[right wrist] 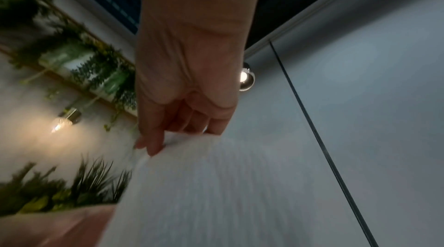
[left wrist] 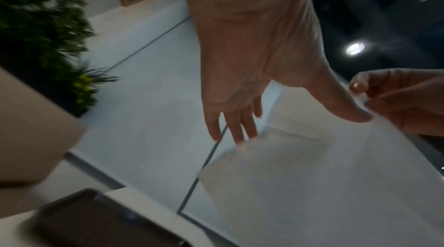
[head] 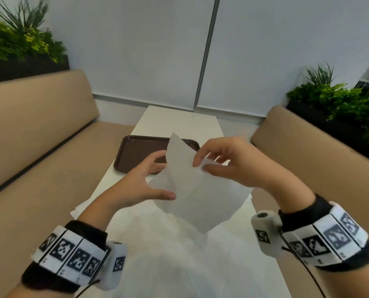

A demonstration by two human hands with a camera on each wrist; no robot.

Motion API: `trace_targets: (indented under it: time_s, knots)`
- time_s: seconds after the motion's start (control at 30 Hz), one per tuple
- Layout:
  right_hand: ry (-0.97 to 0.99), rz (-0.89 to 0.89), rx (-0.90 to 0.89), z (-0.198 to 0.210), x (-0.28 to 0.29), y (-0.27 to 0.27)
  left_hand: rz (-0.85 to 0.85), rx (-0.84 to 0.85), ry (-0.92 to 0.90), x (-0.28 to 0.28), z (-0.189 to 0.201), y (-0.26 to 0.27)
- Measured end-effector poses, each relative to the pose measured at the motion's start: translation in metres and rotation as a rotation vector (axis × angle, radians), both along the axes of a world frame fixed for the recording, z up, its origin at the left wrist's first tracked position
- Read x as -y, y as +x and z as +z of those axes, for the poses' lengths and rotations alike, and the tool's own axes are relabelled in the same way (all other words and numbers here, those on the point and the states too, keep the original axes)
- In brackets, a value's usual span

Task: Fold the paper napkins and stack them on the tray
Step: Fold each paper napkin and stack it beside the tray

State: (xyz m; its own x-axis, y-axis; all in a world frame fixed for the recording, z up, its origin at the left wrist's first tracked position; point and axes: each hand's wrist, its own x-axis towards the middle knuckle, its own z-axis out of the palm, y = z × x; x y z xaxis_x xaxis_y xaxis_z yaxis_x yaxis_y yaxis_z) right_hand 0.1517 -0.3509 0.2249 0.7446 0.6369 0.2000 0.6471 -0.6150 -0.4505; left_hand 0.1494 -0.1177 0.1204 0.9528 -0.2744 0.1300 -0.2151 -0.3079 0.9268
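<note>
A single paper napkin [head: 197,190] is held in the air above the white desk [head: 179,250], between both hands and just short of the brown tray [head: 136,151], which lies at about 11 o'clock from it. The napkin's upper edge at 1 o'clock is pinched between thumb and fingertips of the right hand [head: 226,162], so that grip is closed on the sheet. The left hand [head: 140,181] is spread, fingers straight and thumb extended against the sheet's 9 o'clock side; nothing is clasped by it. No napkin can be made out on the visible part of the tray. Further white napkins [head: 80,208] are seen flat on the desk at 7 o'clock. The step in hand is judged to be the folding of a napkin, with one flap raised. The next move calls for the pinched edge to be brought over onto the opposite edge, the corners matched, and the crease pressed before the napkin is laid on the tray
</note>
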Motion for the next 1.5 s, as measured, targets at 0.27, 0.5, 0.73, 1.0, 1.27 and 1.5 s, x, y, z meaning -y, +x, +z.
trace_targets:
  time_s: [0.27, 0.5, 0.73, 1.0, 1.27, 1.5]
  knots:
    - [0.645, -0.041, -0.423, -0.006, 0.065, -0.006, -0.267, -0.101, -0.251, 0.024, 0.023, -0.005]
    - [0.933, -0.077, -0.740, -0.112, 0.061, -0.034, -0.165, -0.136, -0.516, 0.024, 0.010, -0.020]
    - [1.408, -0.297, -0.657, -0.128, 0.027, -0.055, 0.022, -0.099, -0.586, 0.009, 0.002, -0.029]
    - [1.211, -0.311, -0.512, -0.130, 0.020, -0.065, 0.098, -0.086, -0.592, -0.005, -0.009, -0.035]
    - [1.161, -0.272, -0.427, -0.118, 0.029, -0.068, -0.050, -0.129, -0.478, -0.009, -0.004, -0.040]
    - [1.191, -0.134, -0.664, -0.125, 0.034, -0.072, -0.118, 0.017, -0.271, 0.003, 0.021, -0.048]
